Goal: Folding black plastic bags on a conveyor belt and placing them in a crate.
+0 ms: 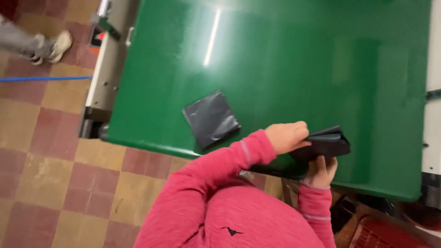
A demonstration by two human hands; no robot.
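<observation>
Black folded plastic bag (325, 143) was clamped between both hands at the table's near edge.
Left hand (287, 137) pinched from above; right hand (320, 171) supported below; slick film could slip, unfolding over the green table (285, 59); a second folded bag (211, 118) lay left.

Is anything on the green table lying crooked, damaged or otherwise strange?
Only slightly: the folded black bag lies askew to the green table edge, its surface wrinkled. Both hands, left and right, grip another folded black bag. Nothing looks damaged.

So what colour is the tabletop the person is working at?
The tabletop is a glossy dark green, as the head view shows. Both hands hold a folded black plastic bag over it.
</observation>
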